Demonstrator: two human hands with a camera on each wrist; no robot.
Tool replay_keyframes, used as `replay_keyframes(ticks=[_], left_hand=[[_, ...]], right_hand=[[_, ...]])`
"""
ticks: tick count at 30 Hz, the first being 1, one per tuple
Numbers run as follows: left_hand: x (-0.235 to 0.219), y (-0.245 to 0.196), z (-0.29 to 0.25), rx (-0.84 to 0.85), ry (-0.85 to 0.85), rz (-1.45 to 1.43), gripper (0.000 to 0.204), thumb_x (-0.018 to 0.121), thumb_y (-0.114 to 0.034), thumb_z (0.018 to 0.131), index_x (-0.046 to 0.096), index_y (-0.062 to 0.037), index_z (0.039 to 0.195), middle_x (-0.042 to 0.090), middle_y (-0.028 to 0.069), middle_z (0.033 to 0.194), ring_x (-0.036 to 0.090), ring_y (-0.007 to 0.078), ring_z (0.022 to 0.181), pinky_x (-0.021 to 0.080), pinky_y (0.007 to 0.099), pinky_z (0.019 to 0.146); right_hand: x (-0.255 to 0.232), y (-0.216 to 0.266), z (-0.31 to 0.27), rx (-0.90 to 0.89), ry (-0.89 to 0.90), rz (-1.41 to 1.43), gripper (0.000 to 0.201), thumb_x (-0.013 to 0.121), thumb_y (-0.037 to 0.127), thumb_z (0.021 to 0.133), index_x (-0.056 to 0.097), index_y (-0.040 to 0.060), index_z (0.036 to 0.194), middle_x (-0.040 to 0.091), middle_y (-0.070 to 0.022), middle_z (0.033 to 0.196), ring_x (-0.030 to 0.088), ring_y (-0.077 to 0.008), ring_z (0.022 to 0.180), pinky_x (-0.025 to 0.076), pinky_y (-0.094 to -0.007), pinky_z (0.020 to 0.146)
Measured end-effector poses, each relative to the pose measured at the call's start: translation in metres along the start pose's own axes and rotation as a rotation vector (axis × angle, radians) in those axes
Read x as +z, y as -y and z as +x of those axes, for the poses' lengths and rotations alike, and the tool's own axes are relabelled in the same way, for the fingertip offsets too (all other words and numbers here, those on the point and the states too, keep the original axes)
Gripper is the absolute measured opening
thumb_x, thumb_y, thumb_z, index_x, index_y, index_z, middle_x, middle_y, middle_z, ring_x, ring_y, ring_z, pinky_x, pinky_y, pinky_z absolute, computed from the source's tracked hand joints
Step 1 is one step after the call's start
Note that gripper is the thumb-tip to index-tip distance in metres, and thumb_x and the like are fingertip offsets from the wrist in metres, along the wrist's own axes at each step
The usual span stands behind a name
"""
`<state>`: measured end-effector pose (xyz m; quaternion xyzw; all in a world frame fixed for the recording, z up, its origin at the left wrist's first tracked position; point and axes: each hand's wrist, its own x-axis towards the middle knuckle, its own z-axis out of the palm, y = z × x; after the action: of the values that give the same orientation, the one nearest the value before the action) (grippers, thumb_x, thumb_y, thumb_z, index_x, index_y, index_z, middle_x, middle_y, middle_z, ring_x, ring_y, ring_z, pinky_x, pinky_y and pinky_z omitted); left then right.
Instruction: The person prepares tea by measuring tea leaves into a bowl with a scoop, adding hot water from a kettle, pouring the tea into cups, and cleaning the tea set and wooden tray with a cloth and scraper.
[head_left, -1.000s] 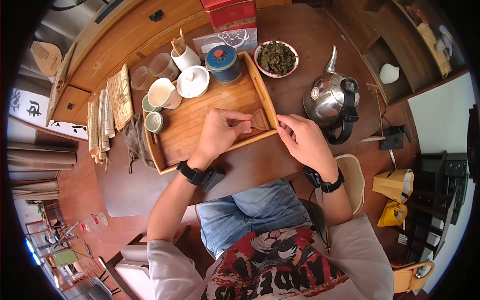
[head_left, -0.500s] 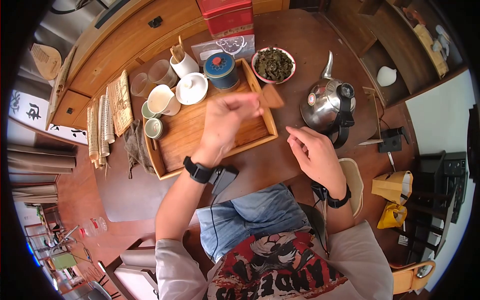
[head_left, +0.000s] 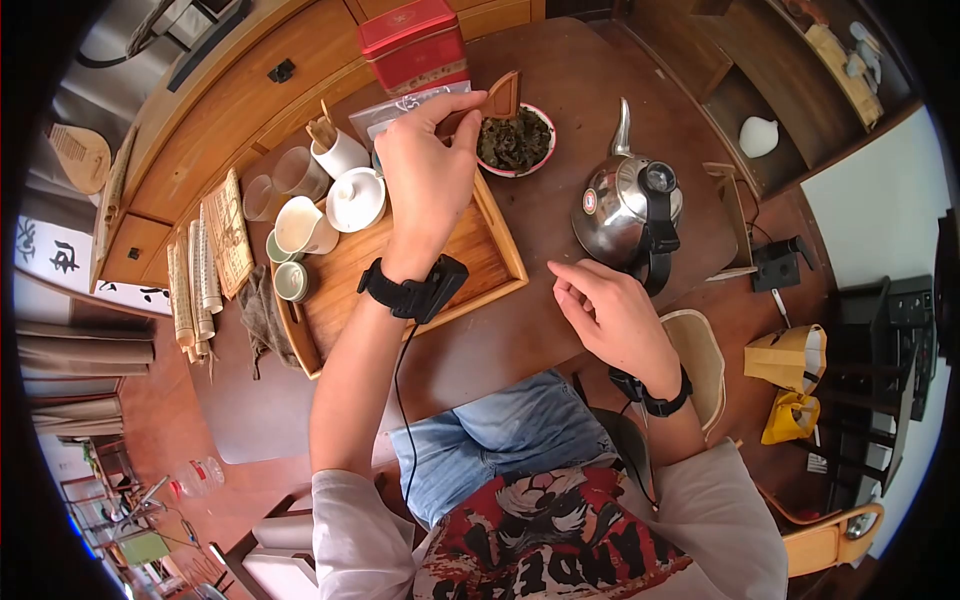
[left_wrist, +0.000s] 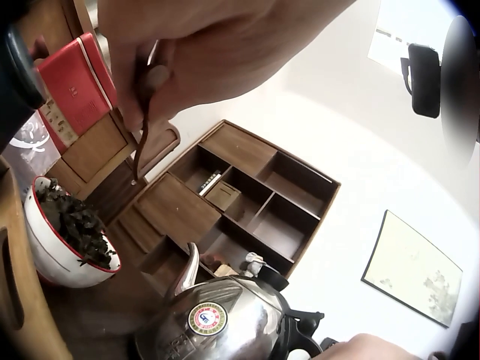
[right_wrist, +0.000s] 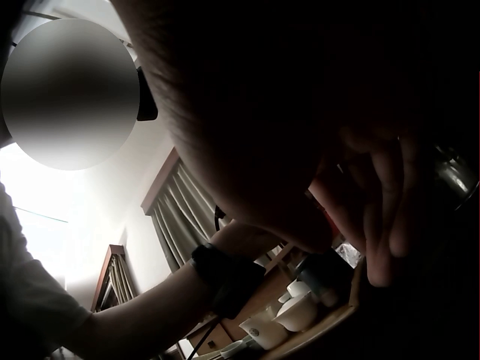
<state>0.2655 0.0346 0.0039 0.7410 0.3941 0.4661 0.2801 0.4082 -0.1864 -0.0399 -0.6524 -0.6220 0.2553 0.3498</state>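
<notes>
The left hand (head_left: pixel 428 165) pinches a small brown flat piece (head_left: pixel 503 97) between thumb and fingers, raised above the far side of the wooden tray (head_left: pixel 507 250). In the head view the piece overlaps the back edge of the bowl (head_left: pixel 551 152) of dark leaves (head_left: pixel 515 143); whether it touches the leaves cannot be told. In the left wrist view the piece (left_wrist: pixel 141 150) appears edge-on, up and to the right of the bowl (left_wrist: pixel 71 274). The right hand (head_left: pixel 612 312), fingers loosely bent and holding nothing, hovers over the table's near right part, below the kettle (head_left: pixel 610 207).
On the tray are a white lidded cup (head_left: pixel 356 199), a pouring cup (head_left: pixel 300 226) and small green cups (head_left: pixel 291 281). Behind stand a red tin (head_left: pixel 413 45) and a white holder with wooden tools (head_left: pixel 340 155). Rolled mats (head_left: pixel 190 285) and a grey cloth (head_left: pixel 262 325) lie left.
The left hand has lifted the brown piece from the tray and carried it up and away, toward the bowl. The right hand has moved off the tray's corner. The head view has shifted slightly.
</notes>
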Motion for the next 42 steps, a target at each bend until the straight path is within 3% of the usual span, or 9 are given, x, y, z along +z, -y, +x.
replay_keyframes(ticks=[7, 12, 19, 25, 27, 30, 33, 37, 42], left_hand=[[0.003, 0.001, -0.001, 0.130, -0.040, 0.021, 0.019, 0.079, -0.003, 0.096, 0.088, -0.0072, 0.112, 0.086, 0.0145, 0.103, 0.083, 0.0208, 0.084, 0.062, 0.0306, 0.076], [-0.003, -0.003, -0.003, -0.012, 0.044, -0.030, 0.020, 0.080, -0.005, 0.099, 0.086, -0.0020, 0.117, 0.086, 0.0112, 0.103, 0.080, 0.0122, 0.089, 0.061, 0.0270, 0.082], [-0.034, 0.011, -0.029, 0.036, -0.045, 0.092, 0.028, 0.079, -0.005, 0.098, 0.081, -0.0021, 0.126, 0.086, 0.0112, 0.101, 0.079, 0.0120, 0.086, 0.061, 0.0277, 0.082], [-0.051, 0.037, -0.058, -0.058, 0.135, 0.198, 0.031, 0.078, -0.002, 0.098, 0.076, -0.0012, 0.129, 0.081, 0.0095, 0.090, 0.076, 0.0155, 0.075, 0.061, 0.0311, 0.073], [-0.048, 0.044, -0.058, -0.094, 0.168, 0.215, 0.028, 0.076, 0.000, 0.099, 0.074, -0.0019, 0.126, 0.080, 0.0127, 0.088, 0.076, 0.0206, 0.073, 0.061, 0.0330, 0.072], [-0.041, 0.060, -0.057, 0.190, 0.247, 0.449, 0.024, 0.076, -0.005, 0.100, 0.069, -0.0033, 0.122, 0.079, 0.0200, 0.094, 0.077, 0.0404, 0.081, 0.062, 0.0436, 0.072], [-0.031, 0.066, -0.057, 0.316, 0.303, 0.584, 0.021, 0.075, -0.008, 0.100, 0.068, -0.0031, 0.119, 0.078, 0.0195, 0.093, 0.076, 0.0430, 0.082, 0.061, 0.0503, 0.072], [-0.023, 0.068, -0.059, 0.158, 0.398, 0.590, 0.006, 0.072, -0.006, 0.100, 0.070, -0.0009, 0.101, 0.076, 0.0201, 0.096, 0.074, 0.0458, 0.086, 0.060, 0.0547, 0.072], [-0.033, 0.051, -0.079, 0.189, 0.483, 0.560, 0.006, 0.070, -0.004, 0.099, 0.072, 0.0003, 0.102, 0.075, 0.0222, 0.098, 0.073, 0.0462, 0.087, 0.060, 0.0546, 0.072]], right_hand=[[0.003, 0.000, 0.000, -0.023, 0.004, 0.014, 0.030, 0.070, 0.011, 0.105, 0.072, -0.0051, 0.130, 0.072, -0.0164, 0.097, 0.075, -0.0346, 0.082, 0.060, -0.0451, 0.075], [0.003, 0.002, 0.000, -0.017, 0.022, 0.009, 0.030, 0.070, 0.011, 0.105, 0.072, -0.0051, 0.130, 0.072, -0.0165, 0.096, 0.075, -0.0347, 0.082, 0.059, -0.0452, 0.075], [0.002, 0.001, 0.000, -0.036, 0.016, 0.002, 0.030, 0.070, 0.011, 0.105, 0.072, -0.0045, 0.130, 0.071, -0.0166, 0.095, 0.074, -0.0350, 0.081, 0.059, -0.0452, 0.074], [0.005, 0.001, 0.001, -0.023, 0.035, -0.008, 0.029, 0.070, 0.012, 0.105, 0.073, -0.0030, 0.130, 0.071, -0.0155, 0.095, 0.074, -0.0353, 0.081, 0.059, -0.0453, 0.074], [0.008, 0.001, 0.002, -0.032, 0.041, -0.008, 0.029, 0.070, 0.013, 0.105, 0.073, -0.0027, 0.130, 0.071, -0.0153, 0.095, 0.074, -0.0354, 0.081, 0.059, -0.0454, 0.074], [0.010, 0.003, 0.002, -0.041, 0.049, -0.003, 0.029, 0.069, 0.013, 0.105, 0.073, -0.0023, 0.130, 0.071, -0.0152, 0.095, 0.074, -0.0355, 0.082, 0.059, -0.0453, 0.074], [0.009, 0.005, 0.003, -0.043, 0.060, -0.002, 0.030, 0.069, 0.013, 0.105, 0.072, -0.0022, 0.132, 0.071, -0.0153, 0.095, 0.074, -0.0354, 0.082, 0.059, -0.0452, 0.074], [0.009, 0.006, 0.003, -0.044, 0.060, 0.000, 0.031, 0.069, 0.013, 0.105, 0.072, -0.0024, 0.133, 0.072, -0.0155, 0.096, 0.074, -0.0353, 0.083, 0.059, -0.0454, 0.074], [0.009, 0.004, 0.003, -0.037, 0.072, -0.014, 0.031, 0.069, 0.013, 0.105, 0.073, -0.0025, 0.131, 0.072, -0.0153, 0.096, 0.075, -0.0350, 0.084, 0.059, -0.0455, 0.074]])
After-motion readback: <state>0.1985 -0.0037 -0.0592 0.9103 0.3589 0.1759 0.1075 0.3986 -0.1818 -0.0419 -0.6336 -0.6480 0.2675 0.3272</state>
